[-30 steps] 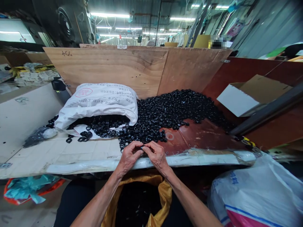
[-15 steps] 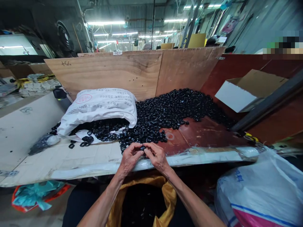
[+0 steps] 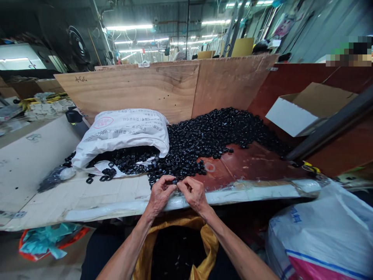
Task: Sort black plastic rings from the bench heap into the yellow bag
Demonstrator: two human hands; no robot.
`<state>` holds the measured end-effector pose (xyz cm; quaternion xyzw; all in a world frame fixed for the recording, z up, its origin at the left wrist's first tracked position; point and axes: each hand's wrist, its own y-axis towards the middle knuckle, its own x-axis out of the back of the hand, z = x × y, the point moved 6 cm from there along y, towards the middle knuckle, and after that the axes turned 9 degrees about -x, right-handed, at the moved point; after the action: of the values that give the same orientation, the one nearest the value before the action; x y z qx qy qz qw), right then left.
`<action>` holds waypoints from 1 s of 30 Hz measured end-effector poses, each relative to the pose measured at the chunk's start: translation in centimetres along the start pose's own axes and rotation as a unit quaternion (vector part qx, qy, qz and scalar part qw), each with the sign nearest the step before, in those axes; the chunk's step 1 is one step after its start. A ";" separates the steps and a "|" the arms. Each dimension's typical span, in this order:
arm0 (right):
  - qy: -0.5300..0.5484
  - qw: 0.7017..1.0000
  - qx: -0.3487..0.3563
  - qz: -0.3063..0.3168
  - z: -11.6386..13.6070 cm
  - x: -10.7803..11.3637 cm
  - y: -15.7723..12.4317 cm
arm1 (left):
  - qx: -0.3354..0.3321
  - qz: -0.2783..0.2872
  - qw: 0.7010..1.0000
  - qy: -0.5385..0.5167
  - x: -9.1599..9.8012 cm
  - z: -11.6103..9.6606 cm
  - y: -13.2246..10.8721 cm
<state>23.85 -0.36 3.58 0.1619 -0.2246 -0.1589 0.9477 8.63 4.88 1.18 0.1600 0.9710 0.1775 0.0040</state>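
Above the front edge of the work table, my two hands meet fingertip to fingertip. My left hand (image 3: 161,194) is closed in a pinch on a small black plastic ring (image 3: 175,181). My right hand (image 3: 193,193) is also pinched, its thumb and forefinger at the other side of the same ring. Fingers cover most of the ring, so its detail is hidden. Just beyond my hands begins a big heap of black plastic rings (image 3: 215,134). Below my forearms, between my knees, a yellow sack (image 3: 208,243) stands open with dark contents.
A white woven bag (image 3: 125,130) lies on its side, spilling rings. Plywood boards (image 3: 140,89) wall the back. At right are a white carton (image 3: 294,116), a slanted metal bar (image 3: 329,134) and a full white sack (image 3: 320,229). An orange-rimmed bag (image 3: 46,241) sits low left.
My right fingertips have shifted slightly at the ring, while my left hand keeps its pinch. The view has tilted a little; the heap and bags look the same.
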 end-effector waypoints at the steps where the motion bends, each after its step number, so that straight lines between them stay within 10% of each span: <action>1: 0.016 1.000 0.003 0.006 0.1 0.0 0.0 | -0.001 0.002 1.000 -0.002 0.0 0.0 0.0; 9: 0.046 0.999 -0.006 0.016 -0.3 -0.3 0.1 | 0.025 0.024 0.999 -0.023 -0.3 -0.1 -0.3; 16: 0.007 0.995 -0.101 0.022 0.6 0.2 -1.4 | -0.090 0.056 0.992 0.068 -0.7 -3.2 -1.7; 22: 0.083 0.991 -0.074 0.071 2.7 0.7 -4.7 | 0.052 0.038 0.996 -0.063 -0.7 -2.6 -5.7; 30: 0.165 0.953 -0.216 0.136 2.2 -1.0 -8.0 | 0.059 0.005 0.998 -0.005 0.3 -2.4 -9.6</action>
<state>20.12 -7.71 2.06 -0.0547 -0.0459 -0.0439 0.9965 5.20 -4.36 0.08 0.1658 0.9789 0.1196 -0.0014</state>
